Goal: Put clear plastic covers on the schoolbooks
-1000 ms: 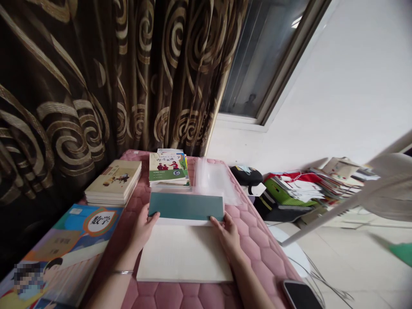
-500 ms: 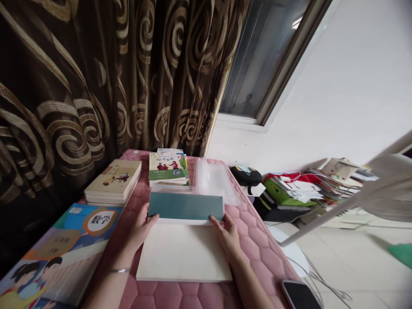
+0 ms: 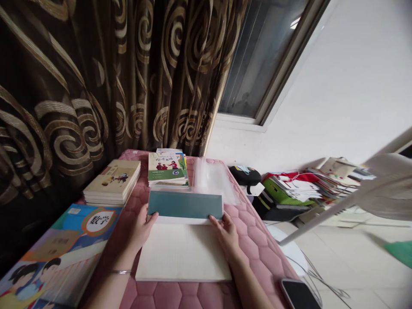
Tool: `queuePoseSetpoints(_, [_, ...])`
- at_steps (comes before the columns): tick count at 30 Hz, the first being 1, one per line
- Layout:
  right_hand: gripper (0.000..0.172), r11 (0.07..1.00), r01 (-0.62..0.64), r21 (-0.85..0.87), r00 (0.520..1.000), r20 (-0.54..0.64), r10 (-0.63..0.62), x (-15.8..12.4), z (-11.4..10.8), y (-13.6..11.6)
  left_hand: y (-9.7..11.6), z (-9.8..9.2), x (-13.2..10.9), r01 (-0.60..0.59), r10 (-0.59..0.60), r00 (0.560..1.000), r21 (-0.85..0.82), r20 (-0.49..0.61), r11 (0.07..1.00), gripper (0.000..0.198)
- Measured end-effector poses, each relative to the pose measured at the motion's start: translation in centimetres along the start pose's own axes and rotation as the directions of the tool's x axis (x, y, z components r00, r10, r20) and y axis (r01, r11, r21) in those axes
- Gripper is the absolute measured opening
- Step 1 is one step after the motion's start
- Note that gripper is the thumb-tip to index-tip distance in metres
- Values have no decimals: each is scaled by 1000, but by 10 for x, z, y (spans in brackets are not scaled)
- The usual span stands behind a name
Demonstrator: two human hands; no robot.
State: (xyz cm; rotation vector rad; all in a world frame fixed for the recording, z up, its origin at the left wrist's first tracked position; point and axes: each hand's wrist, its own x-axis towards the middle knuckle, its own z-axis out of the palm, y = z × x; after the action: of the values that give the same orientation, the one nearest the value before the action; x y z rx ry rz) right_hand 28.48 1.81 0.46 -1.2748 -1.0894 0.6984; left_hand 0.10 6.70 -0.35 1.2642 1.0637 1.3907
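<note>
A book with a teal cover (image 3: 185,204) is raised at its far part, above a cream, blank-looking surface (image 3: 183,255) that lies on the pink quilted cover (image 3: 167,296). My left hand (image 3: 141,229) grips the teal book at its left near corner, thumb on top. At the right near corner, my right hand (image 3: 228,234) holds it the same way, its thumb over the pale strip along the edge. The fingers under the book are partly hidden. Just beyond it lie clear plastic sheets (image 3: 214,180) and a pile of booklets (image 3: 167,168).
On the left are a stack of cream books (image 3: 112,180) and a large blue textbook (image 3: 64,253). A phone (image 3: 299,294) rests at the near right edge. Past that edge stand a white fan (image 3: 322,216), cables, bags and heaped papers (image 3: 296,189).
</note>
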Motion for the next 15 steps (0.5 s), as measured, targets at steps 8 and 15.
queuePoseSetpoints(8, [43,999,23,29,998,58,-24,0,-4,10,0,1,0,5,-5,1000,13,-19,1000,49])
queuePoseSetpoints(15, [39,1000,5,-14,1000,13,-5,-1,-1,-2,0,1,0,-14,15,1000,28,-24,1000,46])
